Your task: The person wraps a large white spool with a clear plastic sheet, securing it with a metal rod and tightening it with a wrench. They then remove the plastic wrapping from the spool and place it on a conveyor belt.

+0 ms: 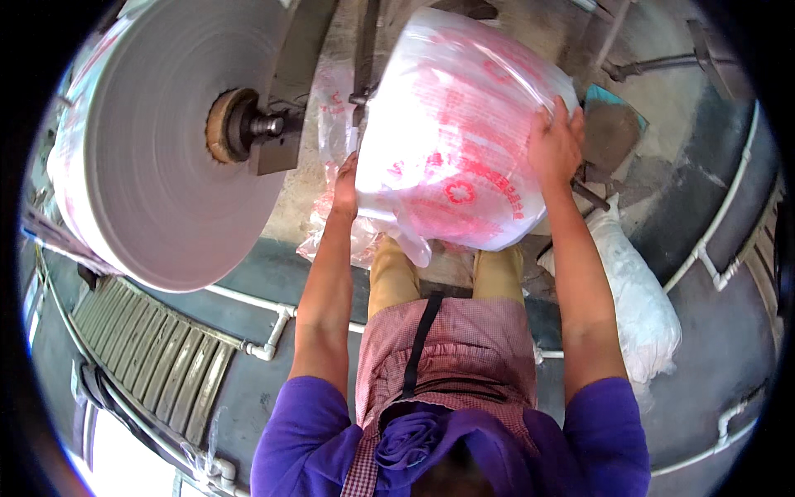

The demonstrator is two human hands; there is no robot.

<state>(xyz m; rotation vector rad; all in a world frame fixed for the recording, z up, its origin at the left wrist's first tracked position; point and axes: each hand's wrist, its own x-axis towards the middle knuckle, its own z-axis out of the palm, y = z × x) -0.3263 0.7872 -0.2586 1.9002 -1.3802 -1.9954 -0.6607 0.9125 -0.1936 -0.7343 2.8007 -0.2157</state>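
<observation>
In front of my legs is a large roll of clear plastic film with red print. A metal rod shows at its right side. My right hand lies on the roll's upper right side, its fingers spread over the film. My left hand is against the roll's left end, fingers stretched upward along the edge. Its palm side and some fingers are partly hidden. Loose crumpled film hangs below and beside my left hand.
A much larger film roll on a metal shaft stands at left. A stuffed white sack is on the floor at right, near a brown board. White pipes and a slatted grate lie lower left.
</observation>
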